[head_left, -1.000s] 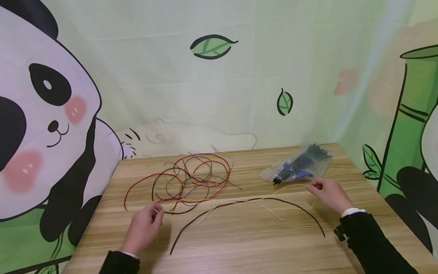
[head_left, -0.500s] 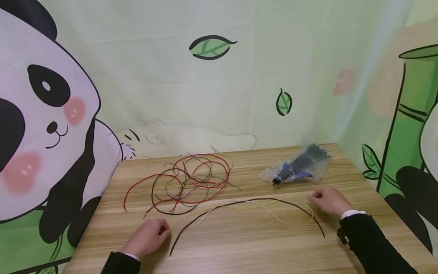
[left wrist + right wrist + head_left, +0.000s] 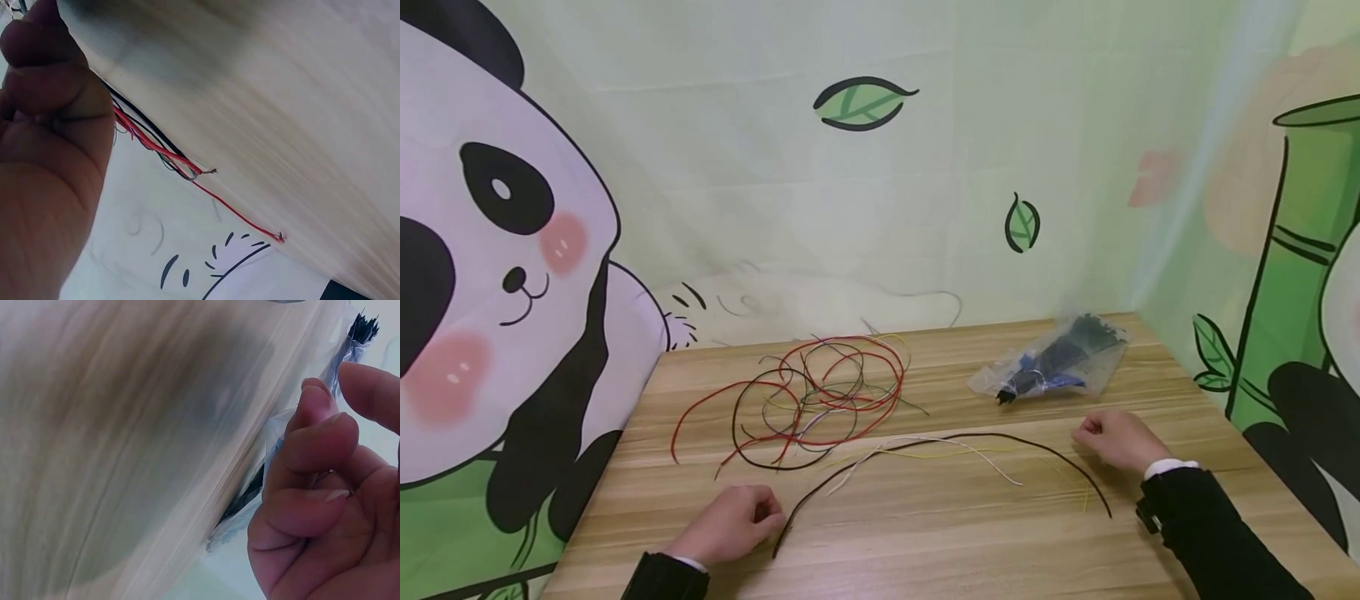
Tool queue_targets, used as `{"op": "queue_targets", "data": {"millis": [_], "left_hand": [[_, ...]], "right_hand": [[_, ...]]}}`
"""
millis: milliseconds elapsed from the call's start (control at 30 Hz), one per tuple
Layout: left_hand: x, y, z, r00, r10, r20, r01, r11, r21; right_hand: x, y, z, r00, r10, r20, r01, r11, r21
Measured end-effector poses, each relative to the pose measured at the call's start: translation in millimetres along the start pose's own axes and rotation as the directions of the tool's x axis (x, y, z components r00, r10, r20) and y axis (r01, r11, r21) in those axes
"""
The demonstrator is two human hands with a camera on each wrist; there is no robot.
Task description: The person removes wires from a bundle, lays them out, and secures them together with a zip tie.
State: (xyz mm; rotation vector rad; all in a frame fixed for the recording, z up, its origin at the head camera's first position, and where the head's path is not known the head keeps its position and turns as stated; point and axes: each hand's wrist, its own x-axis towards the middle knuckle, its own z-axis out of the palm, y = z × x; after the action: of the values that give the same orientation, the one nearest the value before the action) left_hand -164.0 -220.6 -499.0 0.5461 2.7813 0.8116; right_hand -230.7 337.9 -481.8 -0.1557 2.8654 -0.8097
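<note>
In the head view a yellow wire (image 3: pixel 940 456) lies across the table, its right end faint and blurred. It runs close to a long black wire (image 3: pixel 1037 447), bowed like an arch, and a short white wire (image 3: pixel 988 462). My left hand (image 3: pixel 733 521) is low over the table beside the black wire's left end, fingers loosely curled; whether it touches that wire I cannot tell. My right hand (image 3: pixel 1123 440) hovers right of the wires. In the right wrist view its thumb (image 3: pixel 372 394) stands apart from the curled fingers (image 3: pixel 312 447), with nothing between them.
A loose tangle of red, black and other coloured wires (image 3: pixel 898 375) lies at the back left. At the back right is a clear plastic bag (image 3: pixel 1097 367) of black strips. Behind the wooden table (image 3: pixel 925 542) hangs a printed cloth (image 3: pixel 737 167) with a panda.
The yellow wire, earlier stretched between both hands, has come down onto the table and left them. My left hand has moved down and right; the right hand has dropped lower.
</note>
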Motion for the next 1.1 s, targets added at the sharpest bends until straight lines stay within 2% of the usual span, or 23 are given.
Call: {"op": "queue_targets", "data": {"millis": [167,367,600,800,933,1033,1100], "left_hand": [[1.0,-0.4,-0.4,0.999,0.01,0.041,-0.007,0.998,-0.069],[0.5,1.8,-0.1,1.0,-0.013,0.026,0.015,0.996,-0.091],[1.5,9.8,-1.9,0.997,-0.025,-0.077,0.022,0.999,-0.048],[1.8,14.8,-3.6,0.987,-0.042,-0.153,0.042,0.999,-0.001],[3.9,18.5,-9.9,0.977,-0.054,-0.208,0.06,0.998,0.025],[11.6,24.7,-19.5,0.966,-0.038,-0.257,0.061,0.995,0.082],[21.1,32.2,-27.0,0.962,-0.01,-0.273,0.047,0.991,0.129]], "right_hand": [[-1.1,-1.3,0.3,1.0,0.009,0.003,-0.009,1.0,0.009],[-1.4,-2.7,1.8,1.0,-0.015,-0.009,0.015,1.0,0.004],[-3.4,-13.8,3.6,0.995,-0.096,-0.007,0.096,0.995,-0.014],[-6.2,-26.8,4.5,0.989,-0.148,-0.004,0.147,0.988,-0.036],[-7.5,-41.0,1.6,0.984,-0.18,-0.008,0.179,0.982,-0.058],[-2.7,-57.3,0.2,0.97,-0.241,-0.017,0.239,0.967,-0.083],[4.9,-72.2,2.7,0.952,-0.304,-0.025,0.3,0.949,-0.098]]}}
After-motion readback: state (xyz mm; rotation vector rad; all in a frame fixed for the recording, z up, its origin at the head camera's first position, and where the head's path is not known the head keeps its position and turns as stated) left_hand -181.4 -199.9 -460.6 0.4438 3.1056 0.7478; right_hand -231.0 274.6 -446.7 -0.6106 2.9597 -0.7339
